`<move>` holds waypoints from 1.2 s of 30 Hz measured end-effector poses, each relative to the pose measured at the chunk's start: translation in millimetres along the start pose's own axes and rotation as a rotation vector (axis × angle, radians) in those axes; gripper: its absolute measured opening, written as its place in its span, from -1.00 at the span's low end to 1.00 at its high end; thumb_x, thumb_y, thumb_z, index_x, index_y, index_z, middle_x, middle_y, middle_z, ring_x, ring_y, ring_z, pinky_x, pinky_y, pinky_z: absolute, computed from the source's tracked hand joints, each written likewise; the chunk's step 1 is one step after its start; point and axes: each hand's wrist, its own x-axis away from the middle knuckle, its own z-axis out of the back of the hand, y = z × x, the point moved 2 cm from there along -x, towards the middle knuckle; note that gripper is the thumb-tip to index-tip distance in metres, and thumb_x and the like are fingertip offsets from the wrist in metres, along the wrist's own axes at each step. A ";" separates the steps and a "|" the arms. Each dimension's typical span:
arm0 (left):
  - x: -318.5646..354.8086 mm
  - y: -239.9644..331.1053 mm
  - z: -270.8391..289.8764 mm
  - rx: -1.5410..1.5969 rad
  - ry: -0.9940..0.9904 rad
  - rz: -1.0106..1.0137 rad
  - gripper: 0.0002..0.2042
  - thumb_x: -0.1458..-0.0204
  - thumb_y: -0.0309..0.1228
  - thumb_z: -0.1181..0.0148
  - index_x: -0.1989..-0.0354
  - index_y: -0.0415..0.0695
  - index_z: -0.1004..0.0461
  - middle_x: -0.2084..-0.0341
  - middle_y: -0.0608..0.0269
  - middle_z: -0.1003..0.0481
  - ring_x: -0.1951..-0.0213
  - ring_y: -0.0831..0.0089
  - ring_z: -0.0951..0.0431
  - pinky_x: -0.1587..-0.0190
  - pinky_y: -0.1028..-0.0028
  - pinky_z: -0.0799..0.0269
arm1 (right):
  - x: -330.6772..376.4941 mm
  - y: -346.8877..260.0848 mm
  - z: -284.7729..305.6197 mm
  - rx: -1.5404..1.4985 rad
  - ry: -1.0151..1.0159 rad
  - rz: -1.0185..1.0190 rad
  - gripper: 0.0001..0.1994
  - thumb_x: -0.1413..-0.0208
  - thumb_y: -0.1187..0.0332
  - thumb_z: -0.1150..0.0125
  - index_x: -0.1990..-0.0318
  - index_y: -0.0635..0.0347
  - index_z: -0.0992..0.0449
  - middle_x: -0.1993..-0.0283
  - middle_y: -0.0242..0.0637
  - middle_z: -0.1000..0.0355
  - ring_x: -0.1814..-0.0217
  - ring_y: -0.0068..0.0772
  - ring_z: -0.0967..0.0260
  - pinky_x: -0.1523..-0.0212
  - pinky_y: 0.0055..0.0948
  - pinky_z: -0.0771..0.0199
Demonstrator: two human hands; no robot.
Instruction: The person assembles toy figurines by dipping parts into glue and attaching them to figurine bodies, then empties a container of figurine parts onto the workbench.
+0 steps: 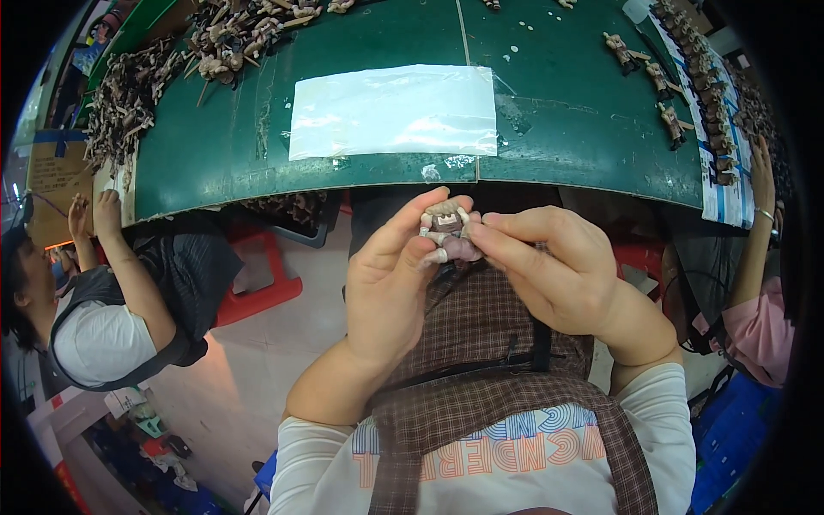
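In front of my chest, just off the table's near edge, I hold a small figurine (448,225) with pale and brownish-mauve parts. My left hand (390,266) is closed around its left side, thumb and fingers gripping it. The fingertips of my right hand (558,262) pinch its right side. Whether those fingertips also hold a smaller part is hidden. Beyond my hands a white sheet (395,112) lies on the green table (566,137).
Piles of similar figurines (227,39) and dark parts (129,99) cover the table's left. A few figurines (661,81) and a long row (708,86) lie at right. Co-workers sit on both sides, one (112,318) left, one (760,318) right. A red stool (262,283) stands at left.
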 end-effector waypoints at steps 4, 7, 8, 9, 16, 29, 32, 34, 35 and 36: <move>9.0 -2.5 -1.1 0.149 0.157 0.214 -0.62 -0.31 -0.43 0.07 -0.26 -0.32 -0.26 -0.11 0.00 -0.44 -0.09 0.37 -0.48 -0.17 0.39 -0.38 | -2.7 -7.3 -7.3 0.101 -0.065 -0.002 -0.61 0.17 0.36 -0.39 0.12 0.32 -0.60 0.19 -0.23 -0.50 0.21 -0.32 -0.49 0.30 -0.41 -0.49; 16.4 -8.4 -4.9 0.209 0.161 0.294 -0.63 -0.30 -0.43 0.04 -0.24 -0.27 -0.30 -0.04 0.18 -0.49 -0.01 0.54 -0.49 -0.06 0.54 -0.37 | 13.3 -10.2 -16.3 0.423 0.067 0.234 -0.58 0.28 0.34 -0.42 0.16 0.30 -0.63 0.18 -0.28 -0.49 0.14 -0.36 -0.44 0.21 -0.41 -0.45; 21.9 -12.6 -3.2 0.237 0.167 0.303 -0.64 -0.30 -0.43 0.01 -0.23 -0.24 -0.33 0.00 0.25 -0.52 0.06 0.62 -0.50 0.02 0.60 -0.39 | 16.2 -14.9 -17.0 0.383 0.077 0.253 -0.58 0.28 0.34 -0.42 0.16 0.30 -0.63 0.18 -0.28 -0.49 0.14 -0.36 -0.44 0.21 -0.41 -0.45; 27.0 -17.0 1.5 0.208 0.148 0.328 -0.65 -0.29 -0.43 -0.01 -0.22 -0.21 -0.35 0.04 0.32 -0.53 0.14 0.70 -0.48 0.12 0.66 -0.36 | 19.2 -17.8 -14.7 0.425 0.065 0.286 -0.59 0.26 0.34 -0.42 0.17 0.30 -0.63 0.17 -0.28 -0.49 0.14 -0.36 -0.45 0.22 -0.42 -0.44; 52.2 -5.5 39.6 0.212 0.224 0.281 -0.65 -0.27 -0.47 -0.02 -0.22 -0.19 -0.34 0.00 0.26 -0.52 -0.01 0.53 -0.53 -0.03 0.55 -0.45 | 17.2 -24.9 -46.3 0.294 -0.133 0.145 -0.50 0.14 0.15 -0.41 -0.01 0.13 -0.58 -0.03 -0.31 -0.45 -0.11 -0.29 -0.37 -0.10 -0.25 -0.38; -114.1 -44.3 288.3 -2.167 0.224 0.161 -0.45 -0.22 0.04 0.13 -0.18 -0.12 -0.37 -0.18 0.01 -0.36 -0.22 0.12 -0.31 -0.25 0.18 -0.21 | 48.1 5.1 -41.6 0.131 -0.155 0.021 -0.68 0.03 0.37 -0.20 0.06 0.17 -0.55 -0.03 -0.21 -0.44 -0.07 -0.24 -0.40 -0.10 -0.21 -0.44; -86.4 -41.8 363.7 -2.173 0.242 -0.226 -0.45 -0.21 0.03 0.13 -0.28 -0.02 -0.30 -0.27 0.08 -0.28 -0.30 0.09 -0.22 -0.34 0.10 -0.07 | 33.7 40.2 12.0 0.429 0.065 0.096 -0.71 0.00 0.40 -0.19 0.07 0.11 -0.55 0.08 -0.31 -0.50 0.08 -0.31 -0.46 0.04 -0.35 -0.50; -98.6 -53.3 311.4 -2.203 0.212 -0.032 -0.46 -0.17 0.03 0.07 -0.20 -0.07 -0.39 -0.20 0.03 -0.35 -0.22 0.01 -0.31 -0.27 0.04 -0.13 | 61.1 77.2 75.8 0.827 0.211 -0.141 -0.60 0.06 0.38 -0.30 -0.01 0.14 -0.49 0.10 -0.25 -0.50 0.09 -0.15 -0.45 0.01 -0.22 -0.43; -96.0 -48.4 279.5 -2.238 0.264 -0.016 -0.47 -0.16 0.00 0.04 -0.18 -0.09 -0.41 -0.15 0.01 -0.40 -0.17 -0.03 -0.37 -0.22 0.06 -0.20 | 66.1 92.2 100.7 0.935 0.277 -0.362 -0.50 0.06 0.37 -0.32 -0.10 0.21 -0.41 -0.03 -0.12 -0.44 -0.06 -0.03 -0.38 -0.09 -0.14 -0.34; -83.7 -39.4 263.6 -2.101 0.320 -0.340 -0.52 -0.15 -0.10 -0.06 -0.15 -0.13 -0.43 -0.11 -0.02 -0.43 -0.14 -0.04 -0.39 -0.19 0.10 -0.25 | 69.6 105.7 118.8 0.968 0.322 -0.543 -0.40 0.03 0.33 -0.32 -0.20 0.25 -0.30 -0.15 -0.02 -0.34 -0.19 0.02 -0.27 -0.18 -0.13 -0.28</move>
